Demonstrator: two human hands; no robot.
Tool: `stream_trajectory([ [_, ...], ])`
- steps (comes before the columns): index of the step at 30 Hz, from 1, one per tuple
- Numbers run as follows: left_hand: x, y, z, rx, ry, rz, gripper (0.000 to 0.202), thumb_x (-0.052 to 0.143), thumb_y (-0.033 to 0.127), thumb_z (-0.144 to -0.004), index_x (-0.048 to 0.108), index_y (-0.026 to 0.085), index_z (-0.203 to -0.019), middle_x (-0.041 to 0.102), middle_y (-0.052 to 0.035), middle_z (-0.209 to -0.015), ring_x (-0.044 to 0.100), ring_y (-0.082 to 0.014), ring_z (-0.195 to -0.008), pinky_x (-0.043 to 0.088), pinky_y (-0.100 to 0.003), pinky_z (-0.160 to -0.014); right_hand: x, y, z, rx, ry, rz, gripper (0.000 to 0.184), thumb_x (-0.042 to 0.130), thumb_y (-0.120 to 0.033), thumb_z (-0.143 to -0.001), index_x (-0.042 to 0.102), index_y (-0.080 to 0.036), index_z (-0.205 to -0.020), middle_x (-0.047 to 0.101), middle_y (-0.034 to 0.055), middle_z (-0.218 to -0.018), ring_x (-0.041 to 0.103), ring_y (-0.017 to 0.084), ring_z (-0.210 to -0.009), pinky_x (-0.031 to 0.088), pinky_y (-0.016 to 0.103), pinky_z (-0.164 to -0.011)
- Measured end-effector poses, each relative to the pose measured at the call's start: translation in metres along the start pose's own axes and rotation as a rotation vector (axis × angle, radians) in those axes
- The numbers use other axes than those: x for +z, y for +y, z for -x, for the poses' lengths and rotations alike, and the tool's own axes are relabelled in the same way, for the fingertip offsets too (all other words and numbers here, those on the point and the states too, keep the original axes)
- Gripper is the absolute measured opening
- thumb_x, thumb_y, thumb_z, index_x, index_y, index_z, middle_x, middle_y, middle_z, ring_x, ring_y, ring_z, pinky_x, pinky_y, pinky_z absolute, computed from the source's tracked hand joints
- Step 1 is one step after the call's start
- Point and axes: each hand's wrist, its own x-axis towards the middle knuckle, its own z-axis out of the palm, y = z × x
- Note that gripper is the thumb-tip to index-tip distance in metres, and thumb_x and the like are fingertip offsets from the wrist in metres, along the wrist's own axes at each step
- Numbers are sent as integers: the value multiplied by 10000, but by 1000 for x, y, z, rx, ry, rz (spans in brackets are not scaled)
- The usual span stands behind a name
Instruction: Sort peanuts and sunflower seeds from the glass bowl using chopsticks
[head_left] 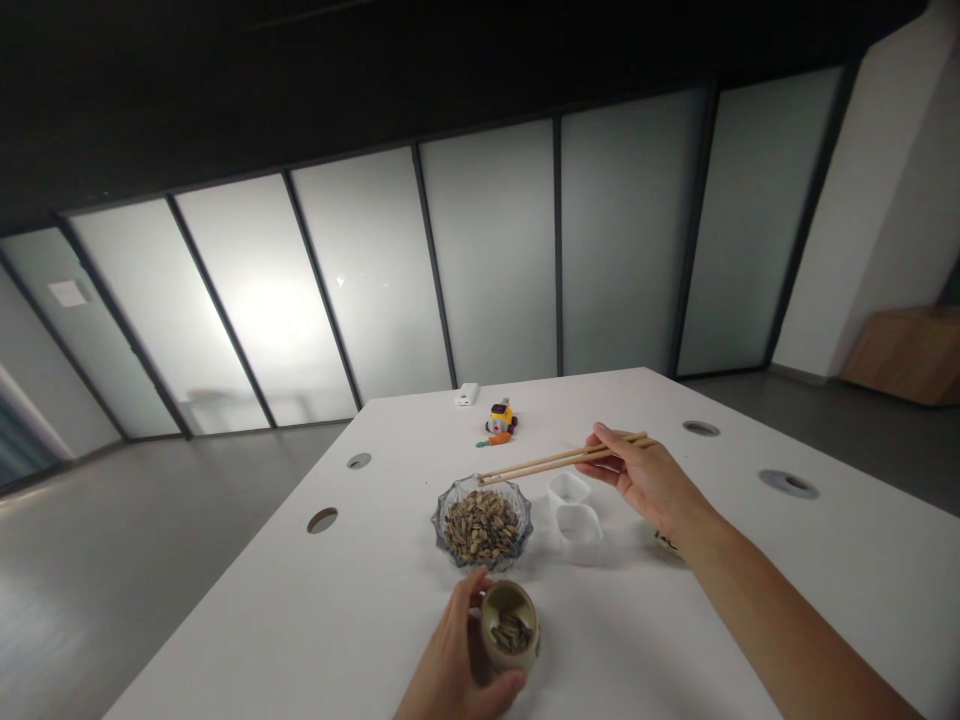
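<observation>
Chopsticks [562, 461] pinched in right fingers [606, 468] hover over the seed bowl [442, 520]; left fingers [459, 605] clasp a small cup [529, 655].

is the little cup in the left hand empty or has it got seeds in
Partly filled: the little cup, upright in the left hand, shows some striped seeds at its bottom.

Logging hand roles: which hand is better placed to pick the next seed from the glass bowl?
Right, probably: the right hand holds the chopsticks, tips over the glass bowl. The left hand is busy gripping the small cup nearer the person.
</observation>
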Motion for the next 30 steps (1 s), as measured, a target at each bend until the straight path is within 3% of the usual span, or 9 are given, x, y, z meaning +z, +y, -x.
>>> stream_trajectory([
  [4, 0, 2, 0, 13, -8, 42, 1020, 764, 151, -667, 253, 209, -1547, 568, -193, -1492, 656, -342, -1229, 487, -491, -1114, 2, -17, 10, 62, -139, 101, 488, 1000, -592, -614, 793, -152, -651, 763, 76, -688, 766, 214, -673, 714, 334, -674],
  [10, 1, 5, 1, 20, 2, 46, 995, 762, 186, -678, 263, 204, -1538, 576, -191, -1472, 660, -342, -1218, 486, -488, -1113, 6, -39, 27, 85, -346, 298, 497, 953, -615, -677, 795, -144, -676, 740, 56, -654, 743, 200, -641, 690, 317, -647],
  [18, 1, 3, 1, 36, -9, 59, 962, 767, 198, -707, 281, 186, -1538, 572, -214, -1490, 647, -355, -1251, 472, -507, -1127, 19, -38, 39, 107, -485, 480, 499, 947, -618, -671, 819, -137, -706, 761, 71, -720, 775, 219, -664, 676, 288, -633],
  [24, -1, 9, 1, -18, 2, 46, 951, 760, 167, -677, 333, 189, -1526, 581, -191, -1483, 652, -344, -1218, 481, -497, -1117, 29, -40, 42, -11, -452, 503, 559, 888, -700, -701, 802, -148, -715, 747, 62, -751, 781, 236, -673, 683, 323, -651],
  [30, -1, 0, -4, -33, 3, 26, 962, 773, 186, -632, 374, 154, -1507, 574, -221, -1502, 617, -389, -1291, 460, -516, -1141, 33, -27, 39, -231, -322, 556, 536, 742, -709, -864, 771, -180, -787, 732, 54, -805, 776, 246, -776, 659, 342, -744],
])
